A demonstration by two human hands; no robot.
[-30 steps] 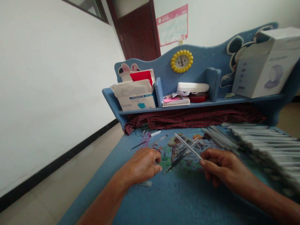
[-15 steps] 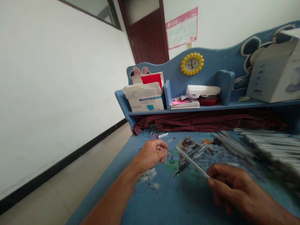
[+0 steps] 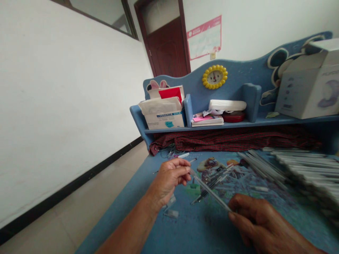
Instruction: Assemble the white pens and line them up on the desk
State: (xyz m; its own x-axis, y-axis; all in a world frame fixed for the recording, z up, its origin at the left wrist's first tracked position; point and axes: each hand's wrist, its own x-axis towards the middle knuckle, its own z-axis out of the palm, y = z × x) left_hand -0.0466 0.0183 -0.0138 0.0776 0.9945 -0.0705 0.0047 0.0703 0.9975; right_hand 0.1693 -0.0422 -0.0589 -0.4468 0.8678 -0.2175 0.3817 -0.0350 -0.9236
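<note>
A clear, slim pen barrel (image 3: pixel 210 192) slants across the middle of the head view. My right hand (image 3: pixel 261 222) is closed around its near end, between thumb and fingers. At the far end, the thumb and fingertips of my left hand (image 3: pixel 169 180) pinch the barrel's tip; whether a small part is also between them is hidden. Behind the barrel lies a loose pile of thin dark pen refills (image 3: pixel 215 181). Several small translucent pen caps (image 3: pixel 171 213) rest beside my left wrist.
A big stack of clear barrels (image 3: pixel 304 169) covers the desk's right side, with a smaller bundle (image 3: pixel 261 165) beside it. Red checked cloth (image 3: pixel 212 139) lies under the shelf. The blue desk (image 3: pixel 185 234) ends on the left above the floor.
The far end of the pen barrel, apart from my left hand before, now meets its fingertips. My right hand has moved slightly left and down in the view.
</note>
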